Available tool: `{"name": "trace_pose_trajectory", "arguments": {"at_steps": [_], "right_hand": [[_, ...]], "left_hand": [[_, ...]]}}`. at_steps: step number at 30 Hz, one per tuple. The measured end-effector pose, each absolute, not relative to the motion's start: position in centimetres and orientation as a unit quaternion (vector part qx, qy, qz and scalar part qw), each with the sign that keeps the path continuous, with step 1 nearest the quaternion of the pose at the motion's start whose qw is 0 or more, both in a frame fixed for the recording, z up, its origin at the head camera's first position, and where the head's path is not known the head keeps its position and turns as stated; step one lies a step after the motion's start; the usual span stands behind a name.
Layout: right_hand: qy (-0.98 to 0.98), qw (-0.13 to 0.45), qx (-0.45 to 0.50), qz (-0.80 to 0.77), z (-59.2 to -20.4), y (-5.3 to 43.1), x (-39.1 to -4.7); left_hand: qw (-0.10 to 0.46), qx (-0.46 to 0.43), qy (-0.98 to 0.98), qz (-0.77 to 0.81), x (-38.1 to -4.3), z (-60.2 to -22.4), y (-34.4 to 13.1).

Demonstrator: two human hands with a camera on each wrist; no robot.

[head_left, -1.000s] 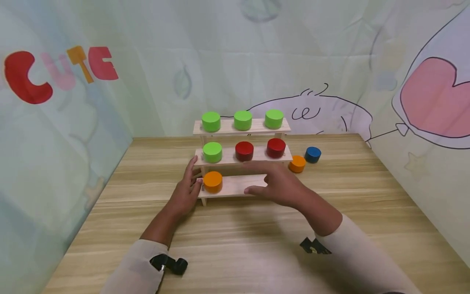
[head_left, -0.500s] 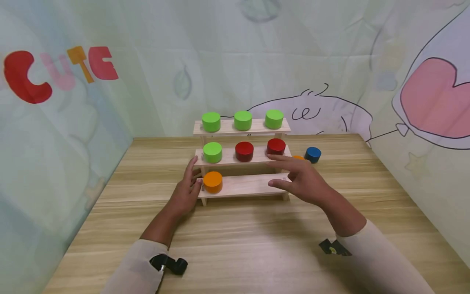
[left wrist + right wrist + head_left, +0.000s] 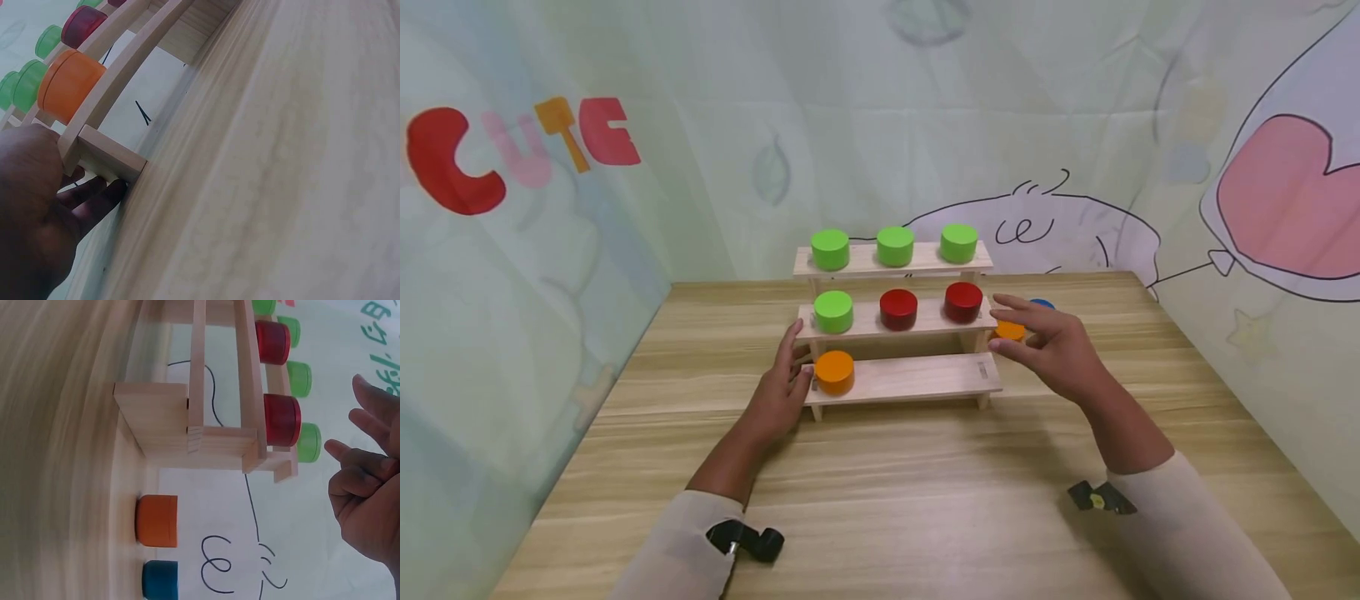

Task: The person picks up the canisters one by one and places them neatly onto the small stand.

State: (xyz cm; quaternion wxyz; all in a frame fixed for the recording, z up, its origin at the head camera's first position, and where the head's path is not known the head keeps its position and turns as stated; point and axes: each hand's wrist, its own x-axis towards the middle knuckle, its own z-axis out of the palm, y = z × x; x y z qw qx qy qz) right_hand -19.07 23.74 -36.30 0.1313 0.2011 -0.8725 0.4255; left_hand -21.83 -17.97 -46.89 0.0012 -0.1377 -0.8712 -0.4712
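Observation:
A three-tier wooden rack [image 3: 917, 379] stands on the table. Along its left end lies my left hand [image 3: 775, 400], with fairly straight fingers against the side leg, also seen in the left wrist view, and the thumb at the lowest shelf's edge beside an orange round block [image 3: 835, 372]. My right hand [image 3: 1052, 346] hovers at the rack's right, thumb and fingers apart, holding nothing. Between them, in the head view, shows another orange round block [image 3: 1010, 331] on the table. A blue round block [image 3: 1042, 303] is mostly hidden behind that hand; the right wrist view shows the blue block [image 3: 160, 579] whole.
Three green round blocks [image 3: 895, 247] line the top shelf. On the middle shelf are a green block [image 3: 833, 312] and two red blocks [image 3: 898, 309]. A printed curtain [image 3: 722, 167] hangs behind the wooden table [image 3: 887, 500].
My right hand has moved rightward from in front of the rack to the orange block on the table, now overlapping the blue block. The left hand and the blocks stay put.

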Motion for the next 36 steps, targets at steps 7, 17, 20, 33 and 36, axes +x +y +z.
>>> {"name": "trace_pose_trajectory", "arguments": {"at_steps": [7,17,20,33,36], "right_hand": [[-0.86,0.148,0.124,0.473,-37.0,24.7,-20.2],[-0.888,0.076,0.016,0.454,-38.3,26.2,-22.1],[-0.893,0.052,0.005,0.447,-38.8,26.6,-23.0],[-0.891,-0.026,0.011,0.452,-40.9,27.4,-26.2],[-0.889,-0.038,0.008,0.457,-41.0,27.4,-26.6]], "left_hand": [[0.003,-0.142,-0.871,-0.47,-21.8,-46.9,-18.0],[0.004,-0.14,-0.872,-0.468,-21.8,-46.7,-18.1],[0.005,-0.138,-0.874,-0.467,-21.8,-46.6,-18.0],[0.001,-0.14,-0.872,-0.469,-21.7,-46.7,-17.9],[0.001,-0.141,-0.872,-0.469,-21.7,-46.7,-18.0]]}}
